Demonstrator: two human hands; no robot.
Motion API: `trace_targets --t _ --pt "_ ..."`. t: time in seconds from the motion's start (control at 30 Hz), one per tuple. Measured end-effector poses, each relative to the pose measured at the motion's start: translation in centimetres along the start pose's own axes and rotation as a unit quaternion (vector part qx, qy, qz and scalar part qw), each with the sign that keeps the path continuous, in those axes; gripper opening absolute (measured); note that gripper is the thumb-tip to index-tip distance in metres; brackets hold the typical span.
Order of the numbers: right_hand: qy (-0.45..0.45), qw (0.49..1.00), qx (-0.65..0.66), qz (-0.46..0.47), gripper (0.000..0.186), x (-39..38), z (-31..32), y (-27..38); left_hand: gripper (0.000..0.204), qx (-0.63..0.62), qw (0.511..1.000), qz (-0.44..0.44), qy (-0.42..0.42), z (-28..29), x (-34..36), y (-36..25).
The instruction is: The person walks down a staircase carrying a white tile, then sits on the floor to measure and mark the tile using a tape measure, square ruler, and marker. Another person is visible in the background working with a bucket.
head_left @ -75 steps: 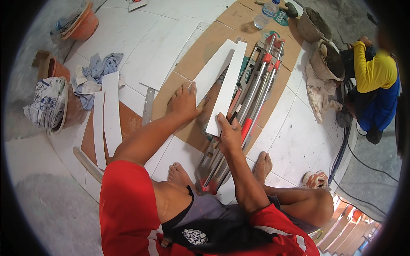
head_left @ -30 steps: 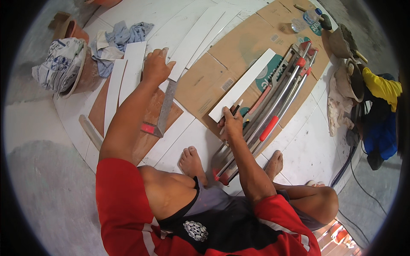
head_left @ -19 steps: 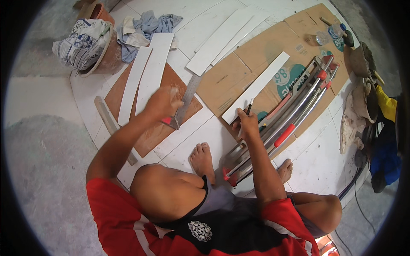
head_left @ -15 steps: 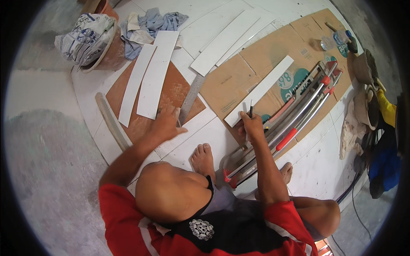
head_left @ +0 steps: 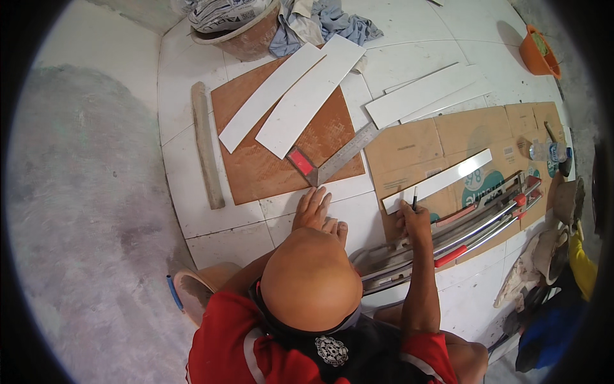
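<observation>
My left hand [head_left: 312,208] rests by the corner of a try square, its fingers stretched out; my bent knee hides part of the arm. The try square's red handle [head_left: 302,161] and steel blade [head_left: 345,153] lie across the edge of a brown board [head_left: 240,182]. Closed round a slim dark pen [head_left: 415,199] with a pale tip pointing up, my right hand [head_left: 416,224] is at the near end of a narrow white tile strip [head_left: 448,179]. Whether it also grips the strip I cannot tell. Two longer white strips [head_left: 272,96] [head_left: 313,96] lie on the board.
A tile cutter [head_left: 486,221] with chrome rails lies right of me on flattened cardboard [head_left: 409,153]. More white strips [head_left: 425,96] lie beyond. At the back are a bucket [head_left: 246,41] and rags [head_left: 326,22]; a bottle [head_left: 547,152] stands right, a wooden bar [head_left: 206,147] lies left.
My view has swung left. The left hand has drawn back from the try square, uncovering its red handle. My right hand still holds the pen near the strip's end.
</observation>
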State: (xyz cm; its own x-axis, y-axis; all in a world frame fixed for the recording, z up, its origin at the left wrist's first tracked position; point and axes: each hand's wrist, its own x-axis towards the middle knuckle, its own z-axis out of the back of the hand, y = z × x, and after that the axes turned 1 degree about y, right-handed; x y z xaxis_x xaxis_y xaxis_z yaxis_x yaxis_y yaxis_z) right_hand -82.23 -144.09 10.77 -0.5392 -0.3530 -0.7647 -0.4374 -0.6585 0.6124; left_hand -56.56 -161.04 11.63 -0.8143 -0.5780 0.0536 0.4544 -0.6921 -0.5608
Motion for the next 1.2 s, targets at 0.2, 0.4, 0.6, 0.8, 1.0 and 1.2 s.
trace_targets --t 0.2,0.4,0.6,0.8,1.0,1.2 --pt "0.017 1.0 0.003 -0.001 0.044 -0.9 -0.1 1.8 0.057 0.053 0.991 0.045 -0.117 2.8 4.3 5.0" --pt "0.062 0.997 0.042 0.002 0.052 -2.3 -1.4 3.5 0.057 0.096 0.991 0.0 -0.095 5.6 9.3 7.2" --pt "0.049 0.996 0.074 0.006 0.052 -3.3 -0.9 5.0 0.065 0.087 0.995 -0.047 0.012 2.9 7.2 5.4" --pt "0.058 0.996 0.025 0.061 0.052 -3.0 0.8 7.6 0.077 0.09 0.992 -0.037 0.077 2.2 4.9 4.4" --pt "0.036 0.96 -0.228 0.158 0.053 -4.6 11.7 13.5 0.074 0.139 0.979 -0.063 0.132 3.5 6.4 4.1" --pt "0.099 0.927 -0.362 -0.004 0.042 -13.7 23.2 8.4 0.073 0.165 0.974 -0.077 0.136 3.8 6.3 4.4"
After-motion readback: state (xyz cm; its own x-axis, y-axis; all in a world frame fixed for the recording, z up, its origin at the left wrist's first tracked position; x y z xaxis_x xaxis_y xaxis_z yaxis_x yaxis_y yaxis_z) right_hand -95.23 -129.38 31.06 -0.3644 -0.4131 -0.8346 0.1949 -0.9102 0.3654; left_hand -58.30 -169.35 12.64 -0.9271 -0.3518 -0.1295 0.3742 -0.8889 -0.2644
